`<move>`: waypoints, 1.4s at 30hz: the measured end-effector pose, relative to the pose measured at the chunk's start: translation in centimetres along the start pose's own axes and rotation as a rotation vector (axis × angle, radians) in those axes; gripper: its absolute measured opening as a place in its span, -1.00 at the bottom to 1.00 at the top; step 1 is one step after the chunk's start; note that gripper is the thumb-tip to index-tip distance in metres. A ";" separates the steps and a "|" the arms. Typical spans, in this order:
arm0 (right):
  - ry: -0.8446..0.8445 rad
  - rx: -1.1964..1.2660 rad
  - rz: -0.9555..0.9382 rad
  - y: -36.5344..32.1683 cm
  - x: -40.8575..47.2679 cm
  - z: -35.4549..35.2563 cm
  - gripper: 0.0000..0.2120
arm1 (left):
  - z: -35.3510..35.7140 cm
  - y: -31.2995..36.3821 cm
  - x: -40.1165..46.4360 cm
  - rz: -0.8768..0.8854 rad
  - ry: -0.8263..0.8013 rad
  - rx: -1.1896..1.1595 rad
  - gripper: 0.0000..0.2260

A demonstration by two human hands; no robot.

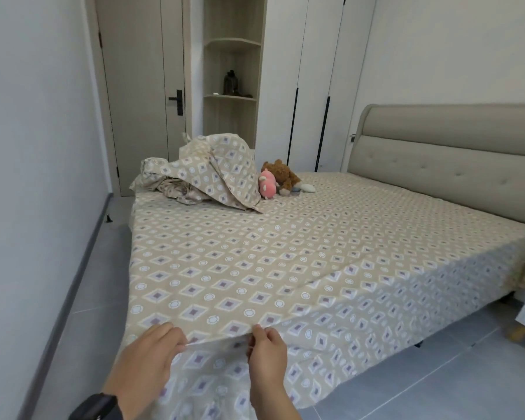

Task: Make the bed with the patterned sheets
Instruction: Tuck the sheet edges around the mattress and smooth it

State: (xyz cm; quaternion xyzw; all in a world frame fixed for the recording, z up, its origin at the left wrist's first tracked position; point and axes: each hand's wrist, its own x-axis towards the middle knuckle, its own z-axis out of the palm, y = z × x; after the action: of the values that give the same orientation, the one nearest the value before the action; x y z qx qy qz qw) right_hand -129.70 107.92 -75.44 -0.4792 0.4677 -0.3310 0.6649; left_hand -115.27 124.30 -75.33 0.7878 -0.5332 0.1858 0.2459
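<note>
Head view shows the patterned sheet (255,262) spread over the mattress; at 6 o'clock the left hand (146,356) and right hand (267,356) each pinch its corner hem with curled fingers. I judge both should pull evenly down and outward, keeping the diamond rows straight, before tucking under. No brand or writing is readable.
</note>
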 end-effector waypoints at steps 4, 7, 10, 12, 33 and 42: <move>-0.110 -0.166 -0.144 -0.4 -3.0 0.9 -0.72 | -2.8 1.0 -1.0 0.049 -0.070 0.063 -0.43; -0.167 -0.154 -0.085 -1.5 -3.9 0.6 -0.75 | -3.3 0.6 -2.3 0.001 -0.163 0.084 -0.48; -0.134 -0.091 0.113 -1.0 -3.0 -1.7 -0.83 | -2.8 -1.0 -4.1 -0.212 -0.093 0.034 -0.72; -0.141 -0.076 0.209 -0.3 -2.4 -3.1 -0.78 | -2.4 -0.8 -4.4 -0.448 -0.116 -0.060 -0.58; -0.174 -0.220 -0.031 1.6 -4.3 0.7 -0.69 | -5.2 -2.2 -5.8 -0.483 -0.232 -0.101 -0.68; -0.261 -0.245 -0.017 3.3 -5.8 1.0 -0.67 | -8.2 -0.5 -7.4 -0.531 -0.413 0.073 -0.87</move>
State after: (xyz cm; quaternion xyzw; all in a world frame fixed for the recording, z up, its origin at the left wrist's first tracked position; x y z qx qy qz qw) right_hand -130.76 114.45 -76.74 -0.5995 0.4104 -0.2121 0.6536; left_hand -117.74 134.76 -72.87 0.9285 -0.3409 -0.0293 0.1444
